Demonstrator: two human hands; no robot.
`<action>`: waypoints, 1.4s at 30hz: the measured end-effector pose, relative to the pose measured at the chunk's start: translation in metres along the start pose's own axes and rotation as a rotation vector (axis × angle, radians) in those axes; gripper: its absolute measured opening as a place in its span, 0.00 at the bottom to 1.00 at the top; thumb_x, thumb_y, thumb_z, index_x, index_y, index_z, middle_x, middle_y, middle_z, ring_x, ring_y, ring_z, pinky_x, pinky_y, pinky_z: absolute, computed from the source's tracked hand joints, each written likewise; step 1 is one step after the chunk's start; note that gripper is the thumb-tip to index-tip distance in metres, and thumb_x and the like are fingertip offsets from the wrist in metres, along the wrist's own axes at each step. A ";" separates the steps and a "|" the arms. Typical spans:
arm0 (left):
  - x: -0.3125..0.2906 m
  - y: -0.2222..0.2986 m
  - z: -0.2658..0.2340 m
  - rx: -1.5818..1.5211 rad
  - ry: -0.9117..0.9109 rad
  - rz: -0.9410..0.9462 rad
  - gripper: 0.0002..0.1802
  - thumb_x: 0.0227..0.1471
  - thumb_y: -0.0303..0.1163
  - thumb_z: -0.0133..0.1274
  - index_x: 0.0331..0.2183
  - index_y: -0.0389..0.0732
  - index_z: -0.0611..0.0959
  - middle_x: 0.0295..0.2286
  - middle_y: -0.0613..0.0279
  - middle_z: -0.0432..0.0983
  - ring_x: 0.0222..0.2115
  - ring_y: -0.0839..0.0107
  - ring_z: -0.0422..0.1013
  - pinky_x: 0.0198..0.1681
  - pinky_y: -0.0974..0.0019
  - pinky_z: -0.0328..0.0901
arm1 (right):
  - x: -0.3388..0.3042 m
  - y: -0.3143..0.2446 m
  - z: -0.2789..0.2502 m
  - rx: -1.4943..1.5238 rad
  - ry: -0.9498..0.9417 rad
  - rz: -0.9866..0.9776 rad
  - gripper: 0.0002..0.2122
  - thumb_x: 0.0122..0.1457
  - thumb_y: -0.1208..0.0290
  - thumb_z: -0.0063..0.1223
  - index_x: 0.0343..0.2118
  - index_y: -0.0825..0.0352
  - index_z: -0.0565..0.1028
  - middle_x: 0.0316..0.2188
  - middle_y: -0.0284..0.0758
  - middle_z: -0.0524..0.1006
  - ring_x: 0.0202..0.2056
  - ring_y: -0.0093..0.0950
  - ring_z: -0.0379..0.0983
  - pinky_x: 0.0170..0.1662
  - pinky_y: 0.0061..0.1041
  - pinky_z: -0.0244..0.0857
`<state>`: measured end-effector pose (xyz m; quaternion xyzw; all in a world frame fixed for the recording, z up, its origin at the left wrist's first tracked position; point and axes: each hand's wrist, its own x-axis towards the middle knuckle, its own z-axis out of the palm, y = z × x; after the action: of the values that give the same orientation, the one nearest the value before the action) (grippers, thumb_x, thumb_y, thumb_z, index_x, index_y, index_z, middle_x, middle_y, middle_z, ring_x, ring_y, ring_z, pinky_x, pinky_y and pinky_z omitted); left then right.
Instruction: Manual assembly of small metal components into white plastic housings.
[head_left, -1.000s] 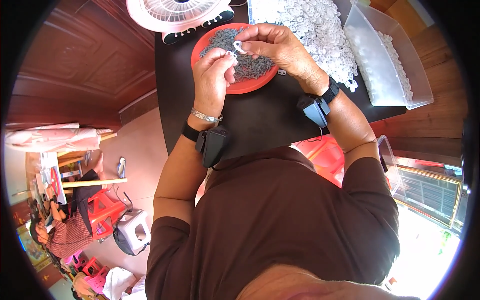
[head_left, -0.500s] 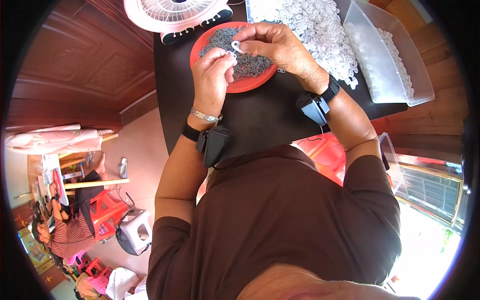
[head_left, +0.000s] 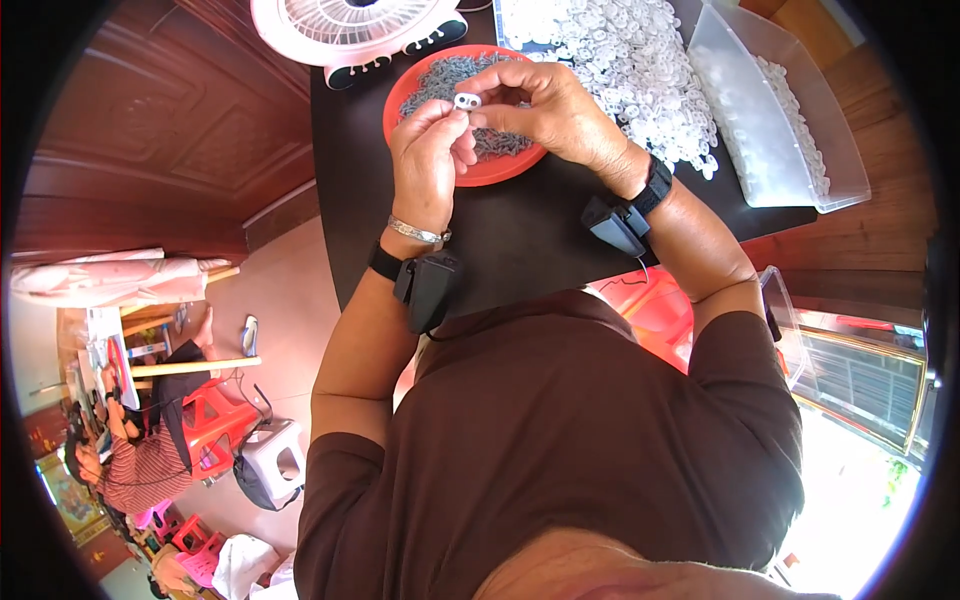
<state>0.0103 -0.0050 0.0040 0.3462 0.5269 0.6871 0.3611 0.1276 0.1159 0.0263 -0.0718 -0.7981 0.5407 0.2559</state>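
L hand pinched a white 2-hole pc over the red bowl; R hand, also over the bowl, gripped same pc btwn thumb & index. Pc looked light, stiff, prob. smooth plastic, so a bit slippery; best held by outer edges, holes clear. Grey bits sat in bowl, white pile R of bowl, clear bin farther R, fan beyond bowl's L side

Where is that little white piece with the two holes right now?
Top centre of the head view: the small white piece is at the left hand's fingertips, beside the right hand, over the red bowl.
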 end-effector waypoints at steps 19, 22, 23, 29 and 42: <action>0.001 -0.008 0.007 -0.061 0.087 -0.060 0.12 0.52 0.34 0.48 0.28 0.35 0.78 0.17 0.66 0.71 0.15 0.81 0.65 0.17 0.79 0.58 | -0.004 0.002 0.013 -0.619 0.154 -0.388 0.17 0.43 0.72 0.63 0.39 0.65 0.76 0.28 0.36 0.76 0.33 0.31 0.74 0.36 0.27 0.69; 0.000 -0.006 0.007 -0.072 0.088 -0.050 0.13 0.52 0.35 0.46 0.29 0.33 0.77 0.20 0.57 0.75 0.17 0.74 0.69 0.20 0.76 0.61 | -0.004 0.002 0.012 -0.638 0.138 -0.413 0.17 0.44 0.70 0.63 0.39 0.65 0.75 0.27 0.37 0.76 0.30 0.33 0.74 0.34 0.28 0.69; 0.000 -0.006 0.006 -0.071 0.086 -0.051 0.13 0.52 0.35 0.46 0.29 0.33 0.77 0.20 0.57 0.75 0.17 0.74 0.69 0.20 0.76 0.61 | -0.004 0.001 0.012 -0.642 0.133 -0.409 0.17 0.45 0.69 0.62 0.39 0.65 0.75 0.27 0.36 0.76 0.29 0.33 0.74 0.33 0.28 0.69; -0.002 -0.004 0.006 -0.030 0.092 0.039 0.14 0.52 0.34 0.46 0.30 0.31 0.77 0.20 0.57 0.74 0.17 0.74 0.69 0.21 0.76 0.61 | -0.005 -0.001 0.013 -0.570 0.129 -0.414 0.15 0.47 0.68 0.61 0.39 0.64 0.75 0.27 0.36 0.76 0.28 0.33 0.75 0.32 0.26 0.69; -0.009 0.000 0.009 -0.007 0.066 0.139 0.13 0.53 0.33 0.46 0.27 0.31 0.77 0.18 0.62 0.72 0.16 0.78 0.66 0.20 0.77 0.59 | -0.009 -0.004 0.012 -0.526 0.115 -0.407 0.11 0.49 0.70 0.59 0.36 0.65 0.75 0.28 0.37 0.77 0.30 0.36 0.76 0.33 0.27 0.69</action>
<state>0.0228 -0.0081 0.0051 0.3577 0.5107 0.7235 0.2962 0.1303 0.1003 0.0238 -0.0047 -0.8926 0.2490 0.3758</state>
